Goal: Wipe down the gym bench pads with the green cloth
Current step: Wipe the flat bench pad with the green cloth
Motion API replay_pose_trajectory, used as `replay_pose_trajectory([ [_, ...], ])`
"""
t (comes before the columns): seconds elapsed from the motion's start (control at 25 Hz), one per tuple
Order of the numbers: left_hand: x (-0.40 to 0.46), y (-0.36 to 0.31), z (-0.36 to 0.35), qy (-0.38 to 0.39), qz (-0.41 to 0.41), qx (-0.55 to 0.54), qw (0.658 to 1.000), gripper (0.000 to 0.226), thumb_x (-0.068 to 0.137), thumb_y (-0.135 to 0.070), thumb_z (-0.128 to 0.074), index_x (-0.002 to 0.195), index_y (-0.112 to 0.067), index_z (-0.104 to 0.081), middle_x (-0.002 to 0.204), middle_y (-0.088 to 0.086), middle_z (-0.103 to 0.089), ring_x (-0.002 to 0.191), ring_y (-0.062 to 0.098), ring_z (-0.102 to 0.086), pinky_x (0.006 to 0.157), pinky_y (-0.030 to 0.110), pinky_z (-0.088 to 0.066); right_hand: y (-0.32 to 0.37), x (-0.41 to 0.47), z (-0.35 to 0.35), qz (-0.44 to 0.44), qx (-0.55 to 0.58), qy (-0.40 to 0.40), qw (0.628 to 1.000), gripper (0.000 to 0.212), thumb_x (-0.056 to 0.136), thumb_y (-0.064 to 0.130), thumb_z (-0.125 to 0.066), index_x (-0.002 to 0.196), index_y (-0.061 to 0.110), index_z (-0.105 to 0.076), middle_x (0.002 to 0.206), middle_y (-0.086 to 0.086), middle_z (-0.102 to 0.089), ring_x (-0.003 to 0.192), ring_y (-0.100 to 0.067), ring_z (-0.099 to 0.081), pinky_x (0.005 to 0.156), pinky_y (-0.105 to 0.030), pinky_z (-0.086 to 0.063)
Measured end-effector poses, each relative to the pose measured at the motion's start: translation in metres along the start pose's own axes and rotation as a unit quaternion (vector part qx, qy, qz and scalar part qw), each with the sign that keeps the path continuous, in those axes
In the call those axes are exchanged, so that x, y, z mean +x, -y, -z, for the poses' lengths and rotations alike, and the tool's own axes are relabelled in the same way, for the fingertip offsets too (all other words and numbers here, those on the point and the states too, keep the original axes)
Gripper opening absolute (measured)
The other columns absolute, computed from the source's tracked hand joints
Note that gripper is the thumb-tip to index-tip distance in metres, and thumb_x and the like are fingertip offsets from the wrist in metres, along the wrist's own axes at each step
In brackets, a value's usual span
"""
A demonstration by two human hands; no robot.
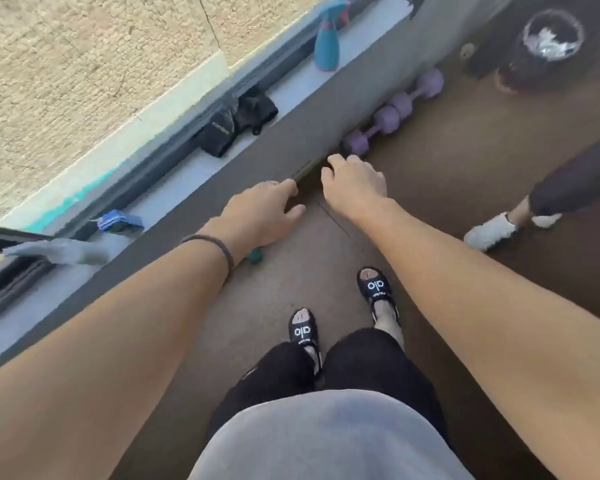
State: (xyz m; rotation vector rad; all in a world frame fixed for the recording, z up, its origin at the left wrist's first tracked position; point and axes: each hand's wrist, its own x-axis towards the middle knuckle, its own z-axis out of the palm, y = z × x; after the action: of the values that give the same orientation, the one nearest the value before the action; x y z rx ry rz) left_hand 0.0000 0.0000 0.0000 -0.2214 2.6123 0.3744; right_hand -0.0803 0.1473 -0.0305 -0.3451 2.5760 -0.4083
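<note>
Green cloth: only a small teal scrap [256, 256] shows on the floor under the left wrist, too hidden to be sure. Both hands reach forward holding nothing, left hand [260, 209] loosely spread, right hand [355, 183] slightly curled. Beyond, purple dumbbells [392, 112] line the wall; a spray bottle [327, 41] stands on the sill.

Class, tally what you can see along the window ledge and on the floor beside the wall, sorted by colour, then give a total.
Purple: 2 dumbbells on the floor by the wall.
Teal: 1 spray bottle on the ledge, and 1 small teal object, partly hidden under the left hand.
Black: 1 pile of gloves on the ledge.
Blue: 1 small item on the ledge.
Total: 6
</note>
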Motion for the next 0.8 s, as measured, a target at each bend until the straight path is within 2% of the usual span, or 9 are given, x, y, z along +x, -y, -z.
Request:
replay_pose_trajectory([
  [0.24, -0.012, -0.066, -0.046, 0.092, -0.139, 0.080, 0.983, 0.042, 0.103, -0.048, -0.046, 0.137, -0.024, -0.050, 0.136, 0.001, -0.059, 0.124, 0.031, -0.057, 0.087, 0.036, -0.043, -0.080, -0.081, -0.037, -0.163, 0.049, -0.009, 0.985, 0.042, 0.110, 0.033, -0.029, 0.143, 0.018, -0.050, 0.143, -0.014, -0.053, 0.133, -0.036, -0.048, 0.105, -0.046, -0.036],
  [0.32, -0.019, -0.108, -0.060, 0.106, -0.206, 0.100, 0.967, 0.042, 0.102, -0.049, -0.047, 0.137, -0.026, -0.050, 0.135, 0.002, -0.061, 0.123, 0.032, -0.059, 0.095, 0.041, -0.049, -0.118, -0.121, -0.041, -0.231, 0.084, -0.025, 0.969, 0.042, 0.110, 0.033, -0.028, 0.142, 0.019, -0.050, 0.142, -0.014, -0.054, 0.133, -0.035, -0.048, 0.104, -0.047, -0.036],
  [0.4, -0.029, -0.140, -0.073, 0.120, -0.248, 0.116, 0.954, 0.041, 0.102, -0.047, -0.048, 0.137, -0.025, -0.051, 0.132, 0.003, -0.062, 0.120, 0.032, -0.060, 0.097, 0.046, -0.051, -0.145, -0.151, -0.043, -0.273, 0.111, -0.043, 0.955, 0.042, 0.110, 0.034, -0.028, 0.141, 0.019, -0.051, 0.141, -0.014, -0.055, 0.132, -0.036, -0.049, 0.103, -0.047, -0.037],
  [0.52, -0.064, -0.211, -0.107, 0.150, -0.332, 0.163, 0.917, 0.039, 0.103, -0.046, -0.047, 0.135, -0.025, -0.051, 0.129, 0.004, -0.063, 0.116, 0.033, -0.061, 0.096, 0.049, -0.052, -0.198, -0.225, -0.057, -0.351, 0.152, -0.081, 0.920, 0.042, 0.109, 0.034, -0.029, 0.141, 0.018, -0.052, 0.139, -0.014, -0.056, 0.131, -0.037, -0.051, 0.102, -0.048, -0.038],
  [0.8, -0.185, -0.349, -0.202, 0.196, -0.473, 0.276, 0.814, 0.041, 0.105, -0.049, -0.043, 0.139, -0.027, -0.050, 0.134, 0.003, -0.060, 0.119, 0.030, -0.059, 0.092, 0.044, -0.051, -0.302, -0.416, -0.115, -0.499, 0.233, -0.146, 0.822, 0.042, 0.109, 0.034, -0.031, 0.140, 0.018, -0.054, 0.134, -0.013, -0.061, 0.127, -0.038, -0.054, 0.099, -0.046, -0.041],
])
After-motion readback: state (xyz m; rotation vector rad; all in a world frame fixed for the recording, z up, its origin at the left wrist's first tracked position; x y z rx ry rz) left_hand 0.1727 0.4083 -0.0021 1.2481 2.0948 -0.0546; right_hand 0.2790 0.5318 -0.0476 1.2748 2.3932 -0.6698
